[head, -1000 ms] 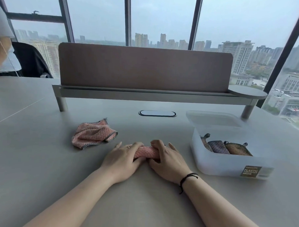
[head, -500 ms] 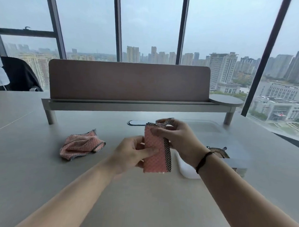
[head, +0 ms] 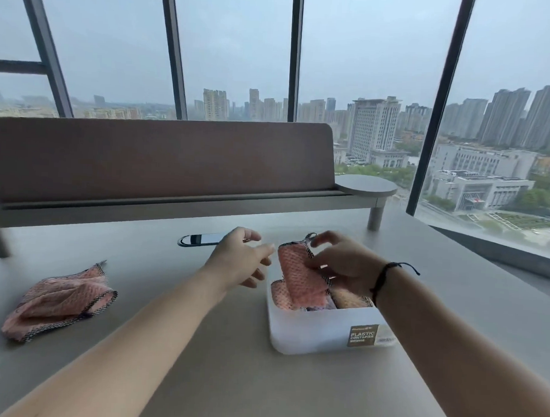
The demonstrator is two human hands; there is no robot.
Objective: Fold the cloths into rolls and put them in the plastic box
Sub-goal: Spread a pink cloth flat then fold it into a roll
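One pink roll (head: 297,274), pinched by the right hand (head: 343,265), enters the "PLASTIC CONTAINER"-labelled box (head: 318,331); left hand (head: 240,258) spread.

High-rise office, long grey desk (head: 260,381), brown divider screen (head: 162,159) at 12 o'clock, cable port (head: 200,238), floor-to-ceiling windows (head: 233,49), city towers beyond.

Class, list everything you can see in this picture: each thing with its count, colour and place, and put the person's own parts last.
Rolled cloth: one, pink, dark-edged, over the box.
Plastic box: one, white, labelled, on the table at right.
Rolls in box: several, pink, purple, tan.
Loose cloth: one, pink, table left.
Table: one, grey.
Divider panel: one, brown, behind.
Cable port: one, dark-rimmed.
Wristband: one, black.
Left hand: beside the box.
Right hand: holds the rolled cloth.
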